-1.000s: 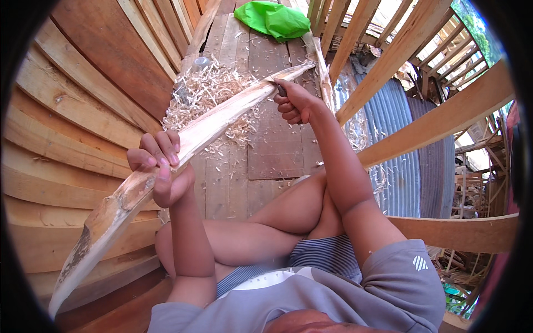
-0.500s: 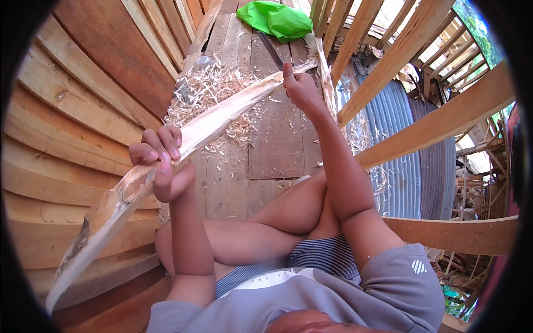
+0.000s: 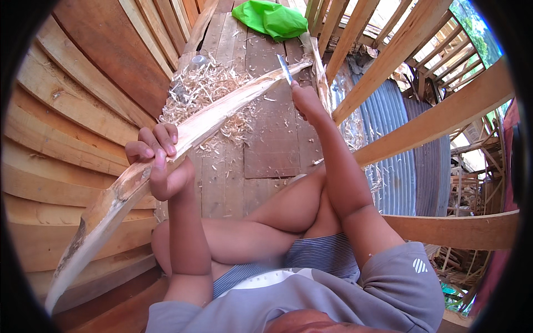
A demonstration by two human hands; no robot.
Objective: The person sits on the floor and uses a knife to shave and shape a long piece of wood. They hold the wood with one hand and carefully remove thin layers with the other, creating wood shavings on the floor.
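Observation:
A long, pale, curved piece of wood (image 3: pixel 214 114) slants from the lower left up to the far right, its shaved face bare and some dark bark-like patches near its low end. My left hand (image 3: pixel 158 155) is closed around it at about the middle, thumb underneath and fingers over the top. In my right hand (image 3: pixel 306 102) is a knife (image 3: pixel 285 69), gripped by its handle, which my fingers hide. Its blade points up and away, beside the far end of the wood. Whether the blade touches the wood I cannot tell.
Curled wood shavings (image 3: pixel 194 94) heap on the plank floor (image 3: pixel 275 155), with a clear plastic cup or jar (image 3: pixel 198 61) among them. A bright green cloth or bag (image 3: pixel 272 20) lies at the far end. Board wall (image 3: pixel 72 139) stands left; slatted railing (image 3: pixel 433 133) runs right.
My right hand has moved slightly down and right and turned its wrist, so the knife blade's bright flat side now shows. The left hand keeps its hold on the wood.

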